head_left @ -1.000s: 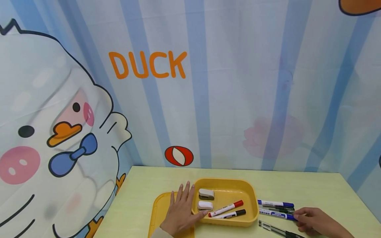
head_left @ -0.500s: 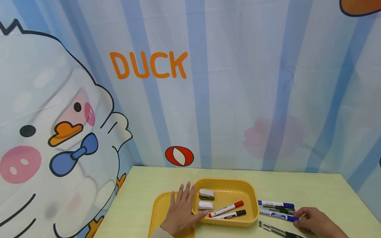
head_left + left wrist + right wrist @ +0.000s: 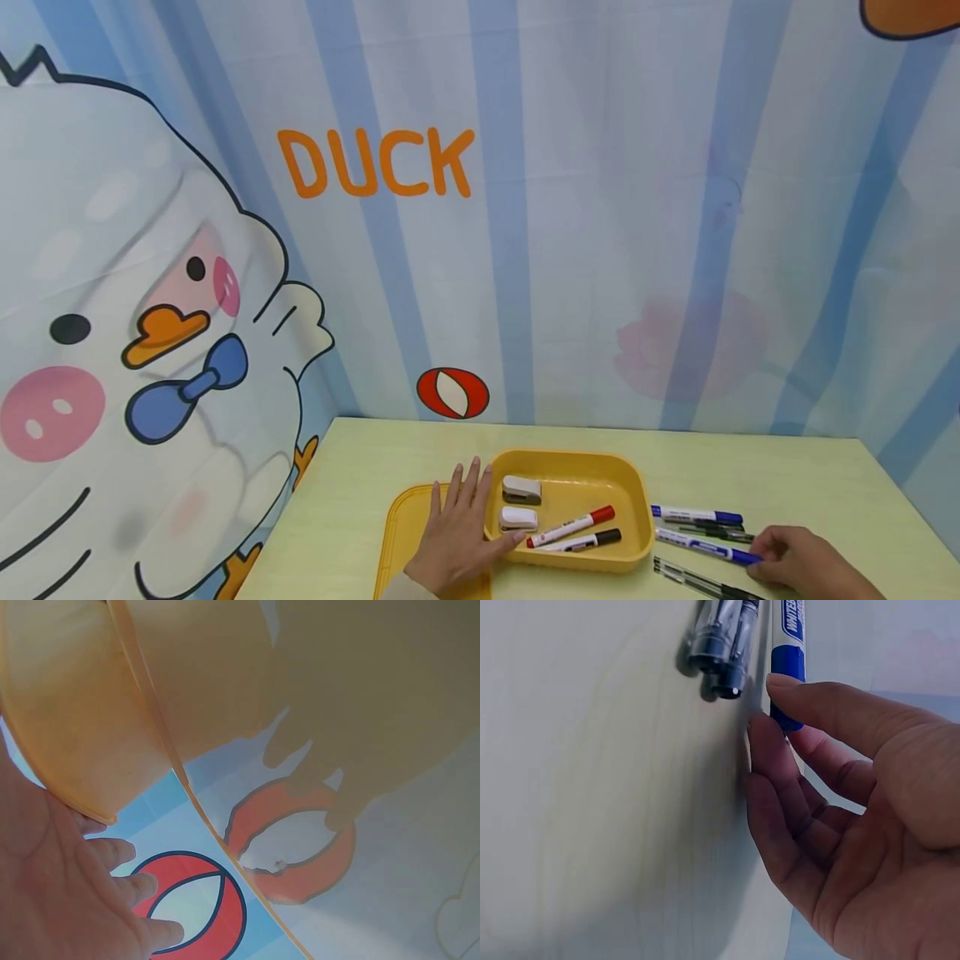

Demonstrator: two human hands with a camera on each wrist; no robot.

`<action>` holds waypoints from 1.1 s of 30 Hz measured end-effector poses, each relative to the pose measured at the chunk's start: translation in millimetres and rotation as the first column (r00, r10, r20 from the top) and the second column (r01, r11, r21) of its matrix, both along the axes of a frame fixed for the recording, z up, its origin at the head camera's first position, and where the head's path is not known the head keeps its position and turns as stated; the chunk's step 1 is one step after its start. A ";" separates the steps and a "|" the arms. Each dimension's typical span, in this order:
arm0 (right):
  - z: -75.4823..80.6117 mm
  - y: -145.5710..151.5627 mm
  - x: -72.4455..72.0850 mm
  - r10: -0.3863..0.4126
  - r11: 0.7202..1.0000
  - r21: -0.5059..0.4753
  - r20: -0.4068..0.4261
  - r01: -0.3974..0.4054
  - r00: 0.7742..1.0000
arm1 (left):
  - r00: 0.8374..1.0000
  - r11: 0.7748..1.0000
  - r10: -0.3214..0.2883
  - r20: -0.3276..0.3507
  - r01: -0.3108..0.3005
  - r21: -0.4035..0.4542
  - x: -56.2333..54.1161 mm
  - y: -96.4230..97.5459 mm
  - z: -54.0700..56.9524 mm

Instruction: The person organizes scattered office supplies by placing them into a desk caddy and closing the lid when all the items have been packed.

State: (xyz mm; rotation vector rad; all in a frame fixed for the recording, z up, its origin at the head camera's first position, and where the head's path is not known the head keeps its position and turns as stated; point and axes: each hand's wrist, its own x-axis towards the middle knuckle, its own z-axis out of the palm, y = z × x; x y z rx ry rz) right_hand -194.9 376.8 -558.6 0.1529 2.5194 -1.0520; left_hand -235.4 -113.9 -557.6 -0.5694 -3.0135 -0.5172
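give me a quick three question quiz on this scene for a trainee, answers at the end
1. True or false: the left hand is gripping a pen.
2. How many small staplers lie in the yellow tray?
3. What does the right hand pinch?
A) a red-capped marker
B) a black-capped marker
C) a blue-capped marker

Key:
1. False; its fingers are spread and straight.
2. Two, both at the tray's left end in the head view.
3. C
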 end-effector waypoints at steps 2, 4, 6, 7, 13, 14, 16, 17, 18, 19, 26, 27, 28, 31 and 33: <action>1.5 1.9 0.7 -0.016 1.000 -0.010 0.014 0.016 1.000 | 1.000 1.000 0.002 0.002 -0.002 0.001 -0.2 0.0 0.9; 2.9 3.9 1.7 -0.030 0.999 -0.033 0.025 0.031 0.999 | 1.000 1.000 0.003 0.003 -0.003 0.005 -0.2 0.1 1.8; 3.6 6.7 3.3 -0.027 0.998 -0.058 0.029 0.029 0.999 | 1.000 1.000 0.004 0.004 -0.004 0.010 0.0 0.1 2.1; 3.2 8.0 4.1 -0.031 0.997 -0.070 0.031 0.033 0.999 | 1.000 1.000 0.004 0.006 -0.004 0.011 0.1 0.1 2.3; 0.1 13.6 8.8 -0.077 0.989 -0.124 0.032 0.080 0.997 | 1.000 1.000 0.000 0.002 0.000 0.011 0.8 -0.1 1.4; -0.3 14.0 9.6 -0.090 0.986 -0.136 0.034 0.094 0.995 | 1.000 1.000 -0.001 -0.003 0.001 0.013 0.7 -0.2 1.2; -0.5 14.5 11.5 -0.120 0.978 -0.169 0.042 0.125 0.992 | 1.000 1.000 -0.002 -0.014 0.002 0.017 1.0 -0.1 0.9; -0.3 15.1 12.7 -0.123 0.973 -0.190 0.045 0.129 0.991 | 1.000 1.000 -0.004 -0.021 0.004 0.020 1.0 0.0 0.7; -0.5 15.9 13.9 -0.124 0.968 -0.212 0.048 0.131 0.991 | 1.000 1.000 -0.006 -0.028 0.006 0.021 1.0 0.2 0.4; -0.5 16.7 14.8 -0.122 0.963 -0.234 0.053 0.131 0.991 | 0.999 1.000 -0.006 -0.033 0.007 0.019 0.8 0.2 0.0; -4.0 25.2 18.8 -0.114 0.930 -0.340 0.088 0.137 0.990 | 1.000 1.000 -0.003 -0.031 0.003 0.018 0.5 0.3 0.4; -4.7 27.3 19.6 -0.107 0.922 -0.364 0.095 0.134 0.990 | 1.000 1.000 0.001 -0.021 -0.001 0.015 0.7 0.3 0.4; -5.3 29.1 20.5 -0.105 0.913 -0.385 0.104 0.137 0.989 | 1.000 1.000 0.001 -0.018 -0.001 0.018 0.8 0.3 0.6; -6.0 32.5 23.0 -0.129 0.886 -0.431 0.128 0.172 0.983 | 1.000 1.000 0.004 -0.012 -0.004 0.013 1.7 0.6 1.0; -5.5 33.8 24.7 -0.149 0.871 -0.450 0.141 0.197 0.979 | 1.000 1.000 0.003 -0.015 -0.003 0.013 2.2 0.7 1.5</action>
